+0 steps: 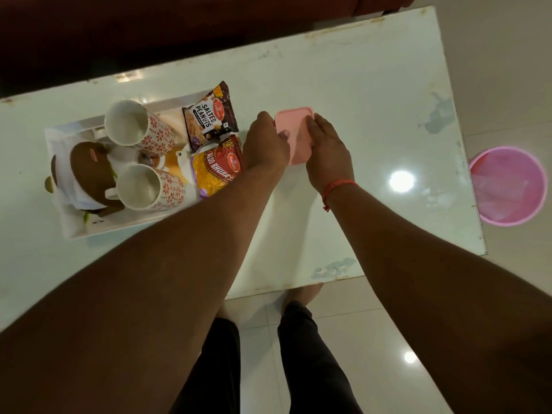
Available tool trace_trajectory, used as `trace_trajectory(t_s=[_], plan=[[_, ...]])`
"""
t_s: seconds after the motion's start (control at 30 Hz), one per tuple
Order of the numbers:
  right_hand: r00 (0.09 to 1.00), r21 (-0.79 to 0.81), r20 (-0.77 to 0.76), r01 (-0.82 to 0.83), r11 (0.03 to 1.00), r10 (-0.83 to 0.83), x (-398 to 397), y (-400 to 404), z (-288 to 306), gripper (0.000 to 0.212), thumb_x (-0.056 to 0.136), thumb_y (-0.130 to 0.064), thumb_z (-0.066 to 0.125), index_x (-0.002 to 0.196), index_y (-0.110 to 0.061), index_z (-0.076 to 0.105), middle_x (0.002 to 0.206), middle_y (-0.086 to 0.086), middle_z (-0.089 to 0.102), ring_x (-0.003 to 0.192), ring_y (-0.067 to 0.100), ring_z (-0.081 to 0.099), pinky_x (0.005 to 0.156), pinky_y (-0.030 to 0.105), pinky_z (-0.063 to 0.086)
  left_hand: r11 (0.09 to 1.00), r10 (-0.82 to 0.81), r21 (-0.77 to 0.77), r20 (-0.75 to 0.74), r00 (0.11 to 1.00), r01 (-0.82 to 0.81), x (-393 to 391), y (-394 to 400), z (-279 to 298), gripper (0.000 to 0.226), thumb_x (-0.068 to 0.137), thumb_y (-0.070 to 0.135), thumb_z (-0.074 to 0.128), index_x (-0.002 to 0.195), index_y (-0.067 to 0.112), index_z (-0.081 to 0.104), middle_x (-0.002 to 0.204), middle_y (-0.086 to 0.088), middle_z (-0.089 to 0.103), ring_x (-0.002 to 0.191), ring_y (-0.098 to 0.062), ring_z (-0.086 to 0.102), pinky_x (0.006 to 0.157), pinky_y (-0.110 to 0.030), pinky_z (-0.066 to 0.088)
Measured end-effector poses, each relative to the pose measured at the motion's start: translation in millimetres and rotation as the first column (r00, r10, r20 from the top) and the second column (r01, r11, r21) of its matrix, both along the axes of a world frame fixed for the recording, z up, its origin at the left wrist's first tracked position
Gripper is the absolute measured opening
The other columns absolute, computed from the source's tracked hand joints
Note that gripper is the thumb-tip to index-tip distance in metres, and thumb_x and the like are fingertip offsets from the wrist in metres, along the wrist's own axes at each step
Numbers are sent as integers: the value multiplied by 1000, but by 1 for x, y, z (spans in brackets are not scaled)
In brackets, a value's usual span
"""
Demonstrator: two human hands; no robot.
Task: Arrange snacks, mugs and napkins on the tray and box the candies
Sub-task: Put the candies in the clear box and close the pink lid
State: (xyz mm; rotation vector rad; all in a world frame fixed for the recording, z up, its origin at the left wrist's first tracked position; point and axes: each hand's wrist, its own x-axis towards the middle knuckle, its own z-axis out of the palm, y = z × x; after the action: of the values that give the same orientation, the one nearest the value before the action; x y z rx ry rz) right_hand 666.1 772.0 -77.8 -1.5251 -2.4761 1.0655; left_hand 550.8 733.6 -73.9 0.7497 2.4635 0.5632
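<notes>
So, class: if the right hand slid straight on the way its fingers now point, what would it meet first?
Its fingers already lie on the pink box. Past the box, the right hand would probably cross only bare table toward the far edge; depth is hard to judge.
</notes>
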Motion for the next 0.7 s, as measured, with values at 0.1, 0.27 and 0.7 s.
trace_trajectory(t_s=[0.1, 0.27, 0.7], plan=[[1000, -44, -3, 13, 999, -14, 1, 2, 2, 49, 105, -21, 30, 154, -23, 27, 161, -4, 26, 143, 17, 33, 117, 29, 26, 999, -35, -16, -13, 999, 34, -2, -3, 2, 36, 91, 28, 65, 118, 6, 53, 123, -12, 62, 113, -29, 60, 87, -37, 50], [999, -27, -40, 8, 1000, -9, 7, 0, 18, 59, 100, -9, 32, 155, -26, 22, 165, 0, 11, 143, 21, 33, 111, 32, 33, 973, -227, -3, -207, 952, 231, -12, -30, 25, 43, 93, 37, 60, 122, 6, 51, 125, -14, 56, 111, -33, 57, 85, -45, 49], [978, 74, 155, -153, 985, 140, 5, -132, 54, 57, 102, -19, 41, 155, -16, 21, 163, 10, 16, 149, 31, 21, 119, 46, 26, 774, -612, -142, -415, 673, 616, -46, -234, 80, 31, 98, 40, 45, 106, 15, 61, 98, -5, 67, 81, -29, 66, 56, -36, 48]])
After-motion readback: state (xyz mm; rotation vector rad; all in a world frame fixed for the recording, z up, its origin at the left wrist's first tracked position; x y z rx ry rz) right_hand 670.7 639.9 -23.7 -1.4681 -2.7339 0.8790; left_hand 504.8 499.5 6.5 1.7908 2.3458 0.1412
